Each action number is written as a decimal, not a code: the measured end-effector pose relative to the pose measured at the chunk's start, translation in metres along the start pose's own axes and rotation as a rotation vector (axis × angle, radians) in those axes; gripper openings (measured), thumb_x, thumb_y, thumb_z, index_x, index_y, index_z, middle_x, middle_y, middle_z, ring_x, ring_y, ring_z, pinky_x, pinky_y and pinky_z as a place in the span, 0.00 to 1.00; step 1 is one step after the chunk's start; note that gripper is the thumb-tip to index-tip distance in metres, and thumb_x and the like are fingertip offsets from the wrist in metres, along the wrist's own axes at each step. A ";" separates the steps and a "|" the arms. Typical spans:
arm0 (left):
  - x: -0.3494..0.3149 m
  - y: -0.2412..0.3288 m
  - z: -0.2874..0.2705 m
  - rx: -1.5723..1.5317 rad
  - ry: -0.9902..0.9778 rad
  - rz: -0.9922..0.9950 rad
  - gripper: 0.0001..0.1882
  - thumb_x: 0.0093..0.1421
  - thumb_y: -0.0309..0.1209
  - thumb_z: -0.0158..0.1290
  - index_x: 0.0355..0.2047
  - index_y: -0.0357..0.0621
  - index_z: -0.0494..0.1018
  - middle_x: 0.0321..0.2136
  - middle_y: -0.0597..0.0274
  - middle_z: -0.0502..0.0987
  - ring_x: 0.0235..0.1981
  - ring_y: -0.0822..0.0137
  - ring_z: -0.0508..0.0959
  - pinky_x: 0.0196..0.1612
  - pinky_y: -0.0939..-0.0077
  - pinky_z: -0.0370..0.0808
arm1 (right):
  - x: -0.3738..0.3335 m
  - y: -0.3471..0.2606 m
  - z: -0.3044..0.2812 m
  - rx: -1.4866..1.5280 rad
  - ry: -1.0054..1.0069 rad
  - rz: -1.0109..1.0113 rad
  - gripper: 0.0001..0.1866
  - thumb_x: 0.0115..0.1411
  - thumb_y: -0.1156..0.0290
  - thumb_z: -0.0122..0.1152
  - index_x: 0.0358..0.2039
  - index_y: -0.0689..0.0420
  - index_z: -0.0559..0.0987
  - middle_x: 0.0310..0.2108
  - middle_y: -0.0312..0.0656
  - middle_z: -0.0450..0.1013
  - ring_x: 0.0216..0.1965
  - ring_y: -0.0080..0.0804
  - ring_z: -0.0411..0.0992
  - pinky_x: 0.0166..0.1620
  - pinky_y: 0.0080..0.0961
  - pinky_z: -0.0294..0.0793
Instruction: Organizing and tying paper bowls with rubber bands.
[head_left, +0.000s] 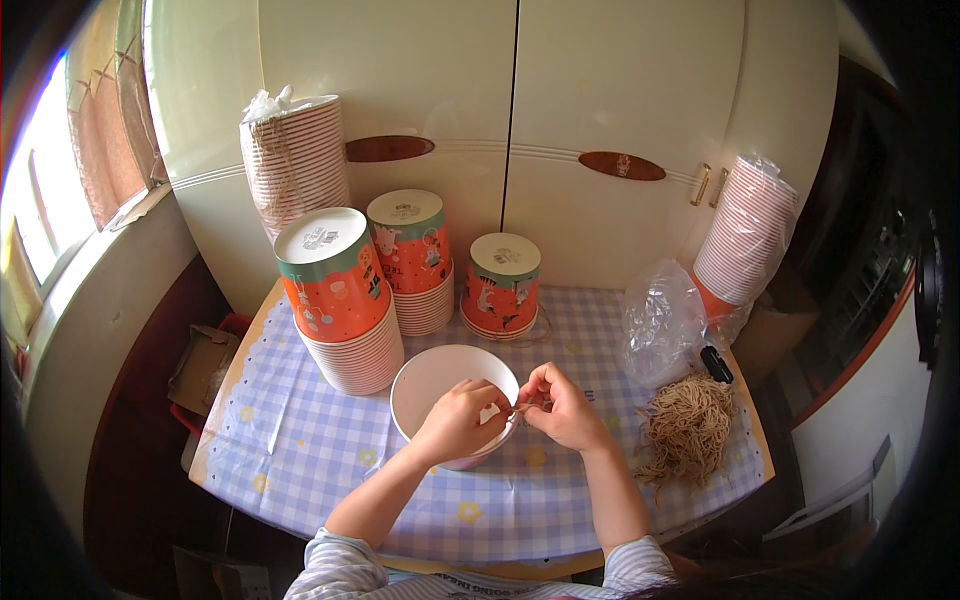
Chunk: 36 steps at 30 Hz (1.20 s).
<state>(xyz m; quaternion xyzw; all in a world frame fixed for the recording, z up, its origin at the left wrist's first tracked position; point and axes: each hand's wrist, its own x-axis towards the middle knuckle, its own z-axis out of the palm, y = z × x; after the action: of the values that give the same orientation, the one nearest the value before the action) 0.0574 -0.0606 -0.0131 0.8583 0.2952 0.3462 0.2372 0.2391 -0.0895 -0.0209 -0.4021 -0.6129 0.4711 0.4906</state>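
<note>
Behind and left of the white bucket (445,372), see the plastic-wrapped stack (295,165), front stack (335,285) and second stack (412,255), the latter two inverted, probably nested for stability and space. Find the white bucket itself on the desk (300,480), opening upward, likely for access to the rim. Over its right rim, note the left hand (460,422), pinched at the fingertips on a thin strand (517,408). Behind the bucket, see the inverted short stack (502,290). Just right of its rim, note the right hand (562,412), pinched on the same strand, apparently for fine control; cannot tell any attachment. Farther right, locate the clear bag (662,325), cord bundle (690,425) and black object (716,364), presumably for easy reach; behind right, the bagged stack (745,235).
</note>
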 end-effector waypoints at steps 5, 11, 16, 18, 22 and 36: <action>0.000 0.000 -0.003 -0.152 -0.093 -0.088 0.06 0.46 0.28 0.51 0.25 0.40 0.74 0.27 0.55 0.74 0.31 0.59 0.73 0.35 0.71 0.71 | -0.001 -0.002 0.000 -0.045 -0.044 0.009 0.12 0.50 0.82 0.55 0.32 0.58 0.64 0.29 0.34 0.66 0.28 0.16 0.65 0.32 0.15 0.67; 0.001 0.009 -0.011 -0.256 -0.128 -0.239 0.07 0.47 0.29 0.51 0.27 0.40 0.75 0.26 0.56 0.74 0.29 0.63 0.74 0.31 0.73 0.71 | -0.005 -0.010 -0.004 -0.149 -0.098 -0.021 0.10 0.51 0.78 0.57 0.32 0.58 0.66 0.27 0.31 0.66 0.27 0.14 0.63 0.32 0.13 0.66; 0.000 0.006 -0.010 -0.299 -0.105 -0.235 0.08 0.48 0.29 0.51 0.28 0.40 0.75 0.26 0.58 0.74 0.28 0.66 0.74 0.28 0.76 0.70 | -0.009 -0.016 -0.009 -0.062 -0.160 0.008 0.09 0.52 0.78 0.57 0.32 0.58 0.68 0.25 0.28 0.65 0.27 0.12 0.62 0.32 0.12 0.65; 0.000 0.005 -0.010 -0.313 -0.099 -0.230 0.08 0.48 0.30 0.51 0.28 0.40 0.75 0.26 0.58 0.74 0.27 0.67 0.73 0.28 0.76 0.70 | -0.011 -0.023 -0.008 -0.041 -0.161 0.001 0.09 0.51 0.79 0.58 0.32 0.57 0.69 0.26 0.27 0.66 0.28 0.12 0.62 0.32 0.11 0.65; 0.000 0.007 -0.010 -0.375 -0.122 -0.279 0.09 0.49 0.31 0.51 0.28 0.40 0.75 0.25 0.60 0.74 0.25 0.70 0.73 0.28 0.78 0.69 | -0.010 -0.029 -0.003 -0.224 -0.130 -0.108 0.09 0.51 0.79 0.59 0.34 0.58 0.74 0.25 0.29 0.69 0.26 0.13 0.65 0.30 0.12 0.66; 0.001 0.008 -0.010 -0.387 -0.163 -0.289 0.09 0.51 0.30 0.51 0.31 0.40 0.75 0.26 0.60 0.74 0.25 0.71 0.72 0.28 0.77 0.69 | -0.007 -0.026 -0.003 -0.405 -0.044 -0.159 0.04 0.53 0.75 0.58 0.29 0.61 0.75 0.26 0.38 0.73 0.26 0.22 0.70 0.29 0.19 0.70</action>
<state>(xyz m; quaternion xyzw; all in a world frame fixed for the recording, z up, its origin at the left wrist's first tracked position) 0.0533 -0.0636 -0.0015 0.7709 0.3232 0.2883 0.4670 0.2425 -0.1019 0.0032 -0.4324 -0.7353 0.3070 0.4220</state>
